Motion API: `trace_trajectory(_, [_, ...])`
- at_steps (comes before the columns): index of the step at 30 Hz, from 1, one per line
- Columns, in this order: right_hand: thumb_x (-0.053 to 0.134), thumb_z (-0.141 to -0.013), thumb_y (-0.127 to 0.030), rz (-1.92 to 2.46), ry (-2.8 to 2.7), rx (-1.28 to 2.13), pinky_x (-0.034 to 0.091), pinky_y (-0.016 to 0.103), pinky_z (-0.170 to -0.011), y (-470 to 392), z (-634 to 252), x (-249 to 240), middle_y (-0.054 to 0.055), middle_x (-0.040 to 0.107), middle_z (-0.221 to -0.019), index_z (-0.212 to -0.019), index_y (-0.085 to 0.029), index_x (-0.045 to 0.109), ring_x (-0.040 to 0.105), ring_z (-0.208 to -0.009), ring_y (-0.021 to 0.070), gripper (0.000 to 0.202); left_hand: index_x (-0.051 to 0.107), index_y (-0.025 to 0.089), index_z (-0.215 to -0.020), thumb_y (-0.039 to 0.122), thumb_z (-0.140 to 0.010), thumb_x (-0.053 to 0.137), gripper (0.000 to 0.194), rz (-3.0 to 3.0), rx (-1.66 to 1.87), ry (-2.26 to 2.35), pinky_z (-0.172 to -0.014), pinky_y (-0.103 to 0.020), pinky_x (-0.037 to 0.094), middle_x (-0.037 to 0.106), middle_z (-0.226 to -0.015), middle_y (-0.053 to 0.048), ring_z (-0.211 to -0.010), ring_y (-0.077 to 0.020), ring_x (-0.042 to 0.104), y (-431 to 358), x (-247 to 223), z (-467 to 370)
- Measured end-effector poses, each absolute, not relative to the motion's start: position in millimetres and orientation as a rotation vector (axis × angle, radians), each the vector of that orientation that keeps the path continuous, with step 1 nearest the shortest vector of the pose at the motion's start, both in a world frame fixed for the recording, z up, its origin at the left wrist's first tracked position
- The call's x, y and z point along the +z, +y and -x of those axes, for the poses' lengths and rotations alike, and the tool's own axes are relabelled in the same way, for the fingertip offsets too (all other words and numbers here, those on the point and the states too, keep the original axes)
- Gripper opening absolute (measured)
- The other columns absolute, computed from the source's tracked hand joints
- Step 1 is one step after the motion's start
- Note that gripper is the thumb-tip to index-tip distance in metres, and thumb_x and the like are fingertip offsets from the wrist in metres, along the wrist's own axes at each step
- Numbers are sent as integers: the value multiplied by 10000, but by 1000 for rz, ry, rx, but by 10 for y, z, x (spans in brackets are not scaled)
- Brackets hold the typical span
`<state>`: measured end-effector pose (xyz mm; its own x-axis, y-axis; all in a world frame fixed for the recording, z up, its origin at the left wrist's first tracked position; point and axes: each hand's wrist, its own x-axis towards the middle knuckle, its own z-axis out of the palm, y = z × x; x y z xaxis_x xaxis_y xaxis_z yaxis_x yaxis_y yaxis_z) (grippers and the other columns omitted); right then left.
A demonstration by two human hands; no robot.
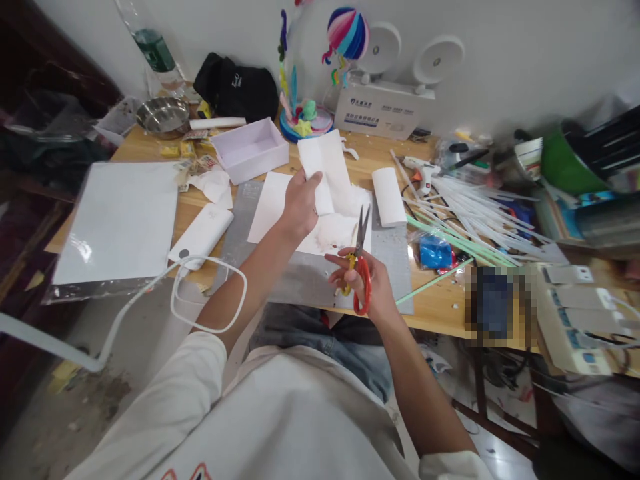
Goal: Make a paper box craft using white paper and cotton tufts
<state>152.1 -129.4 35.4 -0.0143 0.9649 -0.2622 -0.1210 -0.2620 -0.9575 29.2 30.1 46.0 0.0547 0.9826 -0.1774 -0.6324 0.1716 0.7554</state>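
Creased white paper (336,163) stands up in my left hand (301,203), pinched between thumb and fingers over the table. My right hand (367,280) holds scissors (361,250) with one red and one yellow handle loop, their blades pointing up and slightly parted, just right of and below the paper. Beneath both hands, a white sheet (267,200) with a brownish smudge lies on a grey cutting mat (295,277). A curled white paper piece (389,197) rests at the mat's right edge.
A lilac tray (253,152) sits behind the mat. White and green strips (475,213) and a glue gun (424,175) lie to the right. At the left are a white power bank (201,235) and bagged white sheets (117,223). A white cable (245,293) loops over my left forearm.
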Motion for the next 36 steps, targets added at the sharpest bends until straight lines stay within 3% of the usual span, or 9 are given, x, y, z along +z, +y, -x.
trace_trajectory(2, [833, -657, -637, 1368, -1047, 1393, 608, 334, -703, -1255, -1547, 393, 140, 770, -1133, -1079, -216, 590, 758, -826, 210, 644, 653, 188, -1128, 182, -867, 663, 261, -561, 1340, 765, -1100, -426, 482, 767, -1110, -83, -1237, -272, 653, 341, 482, -295])
trace_trajectory(4, [826, -689, -613, 1464, -1129, 1291, 615, 378, -804, -1215, -1577, 429, 152, 775, -1120, -1109, -206, 608, 768, -954, 259, 624, 643, 189, -1174, 217, -866, 698, 315, -548, 1346, 761, -1097, -432, 481, 759, -1136, -85, -1241, -278, 651, 380, 507, -312])
trace_trajectory(9, [799, -709, -640, 1674, -1343, 1123, 593, 432, -843, -1128, -1656, 441, 159, 787, -1072, -1158, -187, 642, 765, -960, 308, 657, 615, 207, -1239, 251, -878, 719, 378, -516, 1341, 747, -1073, -439, 493, 756, -1135, -73, -1265, -297, 637, 469, 591, -366])
trace_trajectory(14, [748, -761, -649, 1647, -1364, 1175, 578, 434, -888, -1055, -1670, 412, 146, 792, -1052, -1241, -167, 625, 759, -974, 290, 691, 632, 205, -1103, 159, -917, 658, 194, -530, 1352, 727, -1085, -434, 478, 770, -1055, -69, -1262, -298, 625, 473, 666, -368])
trace_trajectory(23, [762, -727, -687, 1558, -1314, 1195, 589, 413, -844, -947, -1573, 485, 113, 797, -976, -1168, -177, 654, 751, -872, 255, 683, 623, 156, -985, 147, -910, 655, 83, -587, 1349, 688, -1074, -420, 495, 757, -1064, -90, -1248, -306, 640, 319, 691, -404])
trace_trajectory(26, [752, -737, -691, 1548, -1257, 1216, 593, 399, -802, -930, -1567, 469, 99, 792, -941, -1155, -181, 657, 746, -825, 240, 666, 632, 158, -1053, 172, -911, 653, 144, -592, 1342, 698, -1095, -450, 486, 745, -1121, -83, -1285, -305, 624, 300, 667, -418])
trace_trajectory(30, [772, -696, -708, 1587, -1246, 1208, 530, 311, -603, -907, -1555, 488, 66, 757, -812, -1073, -179, 683, 665, -650, 180, 656, 639, 163, -1109, 162, -947, 582, 172, -602, 1337, 733, -1098, -446, 489, 737, -1125, -58, -1304, -280, 618, 294, 636, -429])
trace_trajectory(33, [761, -678, -740, 1587, -1234, 1213, 432, 268, -505, -893, -1542, 501, 25, 695, -701, -1041, -176, 691, 546, -546, 127, 674, 635, 195, -1199, 227, -921, 666, 282, -573, 1321, 753, -1089, -452, 496, 730, -1188, -63, -1311, -300, 613, 283, 621, -435])
trace_trajectory(36, [770, -666, -740, 1571, -1197, 1219, 410, 263, -501, -886, -1532, 479, 13, 663, -692, -1062, -165, 695, 530, -551, 120, 703, 618, 220, -1258, 282, -900, 716, 376, -547, 1311, 762, -1084, -457, 501, 724, -1229, -68, -1309, -311, 614, 271, 611, -437])
